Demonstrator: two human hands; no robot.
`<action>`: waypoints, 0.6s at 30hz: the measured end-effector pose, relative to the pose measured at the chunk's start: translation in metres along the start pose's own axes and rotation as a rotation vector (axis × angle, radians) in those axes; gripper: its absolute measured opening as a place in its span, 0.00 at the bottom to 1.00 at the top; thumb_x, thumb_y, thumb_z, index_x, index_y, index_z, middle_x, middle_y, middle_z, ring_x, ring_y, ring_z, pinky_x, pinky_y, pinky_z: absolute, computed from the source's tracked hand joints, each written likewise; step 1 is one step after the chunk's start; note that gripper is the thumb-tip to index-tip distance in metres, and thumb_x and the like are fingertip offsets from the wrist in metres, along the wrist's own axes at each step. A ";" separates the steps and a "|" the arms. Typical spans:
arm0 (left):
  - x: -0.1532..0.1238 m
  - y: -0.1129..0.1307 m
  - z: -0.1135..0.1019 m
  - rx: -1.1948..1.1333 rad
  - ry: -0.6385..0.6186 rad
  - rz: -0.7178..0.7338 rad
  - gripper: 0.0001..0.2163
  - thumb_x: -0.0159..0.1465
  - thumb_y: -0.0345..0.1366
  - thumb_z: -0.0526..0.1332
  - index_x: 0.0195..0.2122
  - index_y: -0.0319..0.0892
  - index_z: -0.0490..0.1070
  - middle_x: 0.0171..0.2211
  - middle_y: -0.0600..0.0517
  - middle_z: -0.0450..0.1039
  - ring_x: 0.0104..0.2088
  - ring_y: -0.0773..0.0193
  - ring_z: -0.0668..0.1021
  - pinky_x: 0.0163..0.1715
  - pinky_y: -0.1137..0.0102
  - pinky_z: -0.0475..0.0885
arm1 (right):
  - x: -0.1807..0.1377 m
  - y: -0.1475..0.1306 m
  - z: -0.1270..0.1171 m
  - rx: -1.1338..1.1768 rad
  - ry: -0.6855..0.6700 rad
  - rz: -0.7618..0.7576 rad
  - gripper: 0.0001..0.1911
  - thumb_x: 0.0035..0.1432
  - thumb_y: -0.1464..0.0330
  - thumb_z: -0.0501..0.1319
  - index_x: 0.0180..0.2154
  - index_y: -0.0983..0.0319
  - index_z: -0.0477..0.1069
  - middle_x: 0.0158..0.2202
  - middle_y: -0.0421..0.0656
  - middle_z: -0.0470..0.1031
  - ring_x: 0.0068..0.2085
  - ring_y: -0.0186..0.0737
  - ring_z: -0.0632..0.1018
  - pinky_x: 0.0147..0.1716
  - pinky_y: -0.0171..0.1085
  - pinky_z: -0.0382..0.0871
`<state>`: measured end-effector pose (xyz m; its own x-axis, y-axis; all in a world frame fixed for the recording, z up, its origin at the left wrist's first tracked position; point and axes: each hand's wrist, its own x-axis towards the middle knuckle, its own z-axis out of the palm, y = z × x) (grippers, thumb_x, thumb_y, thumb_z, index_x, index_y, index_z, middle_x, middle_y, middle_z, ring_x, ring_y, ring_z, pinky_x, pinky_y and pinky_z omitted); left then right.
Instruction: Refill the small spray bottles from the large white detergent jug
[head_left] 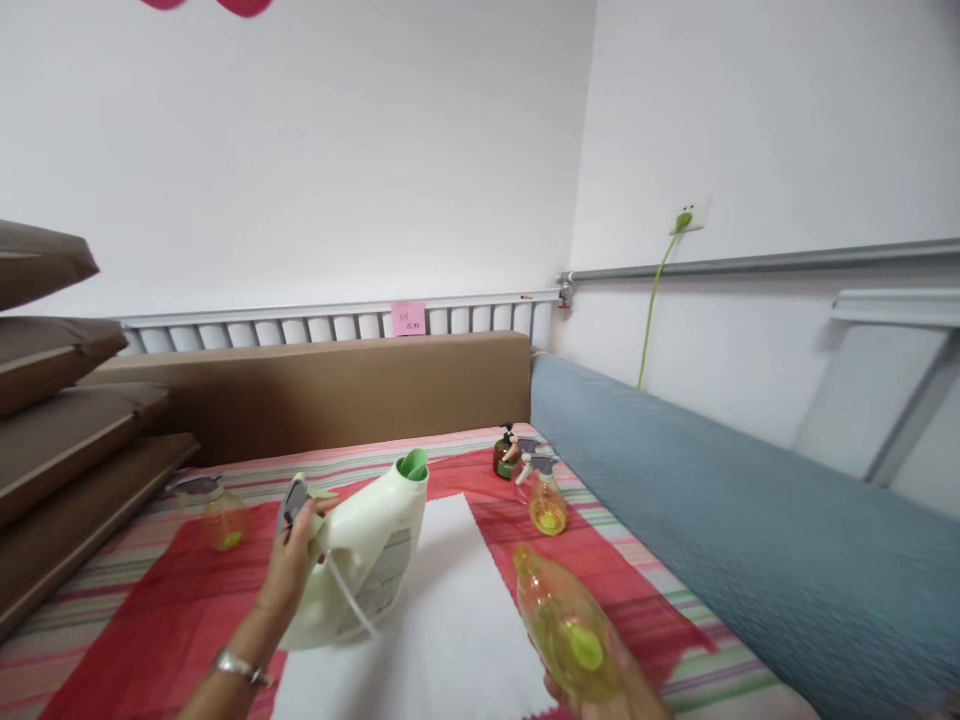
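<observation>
My left hand is closed round a grey and pale-green spray trigger head, whose thin white tube hangs down in front of a pale green jug. I cannot tell whether this hand also touches the jug. The jug has a green spout and stands over a white cloth. At the lower right, my right hand grips a clear yellow bottle with no spray head on it. The bottle is tilted, its neck pointing up and left, and some yellow liquid shows inside.
A yellow spray bottle stands by a dark pump bottle at the back right. Another spray bottle is on the left. Red cloth covers striped bedding. Brown cushions are stacked left, and a blue-grey padded side borders the right.
</observation>
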<state>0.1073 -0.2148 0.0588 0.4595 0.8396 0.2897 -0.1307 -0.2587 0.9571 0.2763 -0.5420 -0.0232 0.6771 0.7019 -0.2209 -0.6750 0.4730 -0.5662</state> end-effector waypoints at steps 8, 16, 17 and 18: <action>-0.016 0.005 -0.015 0.176 -0.119 -0.074 0.22 0.54 0.54 0.55 0.35 0.40 0.75 0.30 0.49 0.71 0.21 0.66 0.67 0.15 0.74 0.62 | 0.004 -0.047 0.058 -0.280 -0.147 -0.106 0.28 0.48 0.55 0.63 0.52 0.54 0.65 0.52 0.48 0.70 0.50 0.51 0.71 0.39 0.46 0.70; -0.013 0.009 0.012 0.246 -0.227 -0.033 0.20 0.55 0.52 0.54 0.32 0.40 0.74 0.22 0.53 0.68 0.17 0.68 0.65 0.15 0.74 0.61 | 0.023 -0.076 0.091 -0.538 -0.167 -0.202 0.33 0.49 0.58 0.64 0.55 0.53 0.57 0.54 0.48 0.68 0.49 0.49 0.72 0.32 0.40 0.71; -0.012 0.010 0.013 0.249 -0.241 -0.021 0.20 0.55 0.52 0.54 0.32 0.40 0.74 0.22 0.53 0.68 0.17 0.68 0.65 0.16 0.74 0.61 | 0.024 -0.079 0.093 -0.585 -0.154 -0.207 0.32 0.49 0.59 0.64 0.55 0.54 0.58 0.53 0.48 0.68 0.48 0.48 0.73 0.30 0.39 0.71; -0.011 0.011 0.014 0.248 -0.255 -0.011 0.19 0.56 0.52 0.54 0.32 0.40 0.74 0.22 0.53 0.68 0.17 0.68 0.65 0.16 0.74 0.62 | 0.026 -0.081 0.095 -0.630 -0.139 -0.210 0.31 0.49 0.59 0.64 0.53 0.56 0.59 0.52 0.48 0.69 0.46 0.48 0.74 0.29 0.38 0.71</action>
<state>0.1132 -0.2332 0.0658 0.6683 0.7047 0.2383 0.0782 -0.3851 0.9195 0.3208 -0.5119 0.0921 0.7026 0.7112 0.0243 -0.2053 0.2354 -0.9500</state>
